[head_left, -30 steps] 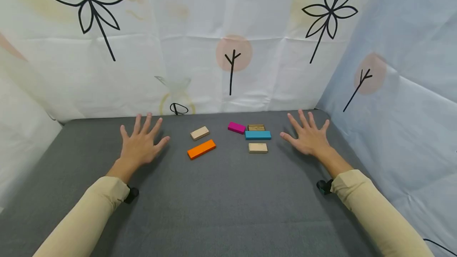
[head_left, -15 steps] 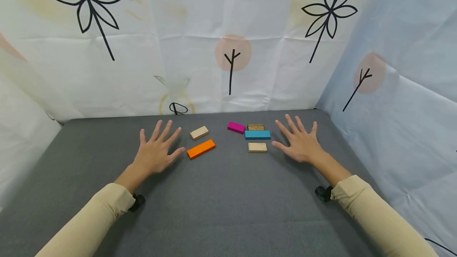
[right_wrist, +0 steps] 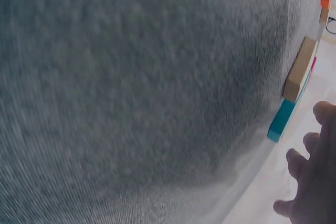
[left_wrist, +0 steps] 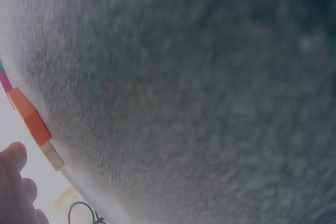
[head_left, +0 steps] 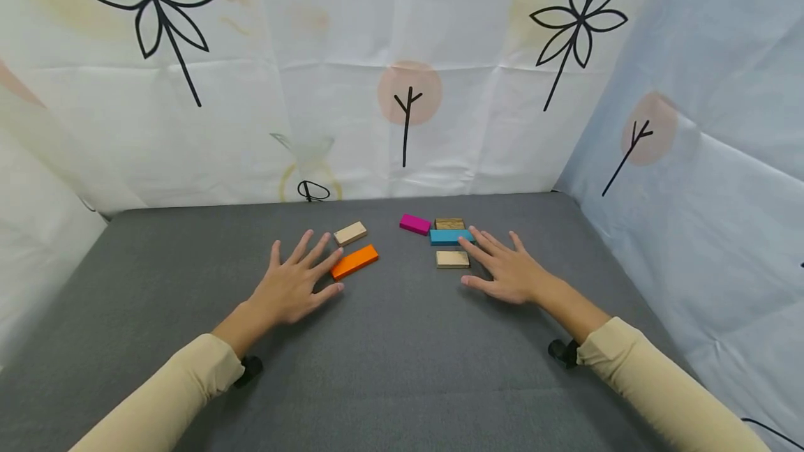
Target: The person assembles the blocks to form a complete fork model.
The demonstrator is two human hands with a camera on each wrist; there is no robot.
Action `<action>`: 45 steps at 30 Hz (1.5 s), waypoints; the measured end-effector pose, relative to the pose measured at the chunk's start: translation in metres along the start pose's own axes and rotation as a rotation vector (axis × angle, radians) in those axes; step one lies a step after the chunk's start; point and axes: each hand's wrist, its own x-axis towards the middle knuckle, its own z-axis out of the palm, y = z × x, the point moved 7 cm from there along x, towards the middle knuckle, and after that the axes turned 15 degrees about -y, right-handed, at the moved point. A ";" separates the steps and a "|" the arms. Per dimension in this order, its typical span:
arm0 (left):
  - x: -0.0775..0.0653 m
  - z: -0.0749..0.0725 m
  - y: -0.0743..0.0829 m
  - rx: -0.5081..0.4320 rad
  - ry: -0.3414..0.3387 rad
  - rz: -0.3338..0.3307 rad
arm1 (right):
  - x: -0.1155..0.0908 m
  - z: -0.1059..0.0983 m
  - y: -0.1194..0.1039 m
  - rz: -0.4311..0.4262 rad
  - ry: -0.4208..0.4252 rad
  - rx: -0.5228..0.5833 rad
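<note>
My left hand (head_left: 294, 288) is held with fingers spread, its fingertips overlapping the near end of an orange block (head_left: 355, 262) in the head view. Behind that block lies a pale wooden block (head_left: 350, 233). With fingers spread too, my right hand (head_left: 505, 272) has its fingertips over the right end of a blue block (head_left: 447, 237). A second pale block (head_left: 452, 260) lies just left of the right thumb. Beyond the blue block are a brown wood-grain block (head_left: 449, 223) and a magenta block (head_left: 415, 224). In the left wrist view, the orange block (left_wrist: 30, 116) stands beyond the fingers.
The blocks lie on a grey cloth-covered table (head_left: 389, 368). White printed fabric (head_left: 339, 89) closes off the back and another sheet (head_left: 710, 229) hangs along the right side. A black cable (head_left: 769, 431) runs at the lower right. Each wrist carries a small black camera (head_left: 248, 370).
Both hands have moved inward and toward the person, the left to the orange block and the right to the blue block. The blocks have stayed where they were.
</note>
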 end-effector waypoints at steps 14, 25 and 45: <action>-0.005 0.009 0.006 -0.031 -0.047 0.029 | -0.004 0.009 -0.017 -0.088 -0.089 0.036; -0.006 0.009 0.014 -0.032 -0.048 0.060 | -0.007 0.007 -0.020 -0.095 -0.077 0.037; -0.004 0.013 0.053 -0.074 -0.132 0.209 | -0.017 0.005 -0.049 -0.139 0.060 -0.089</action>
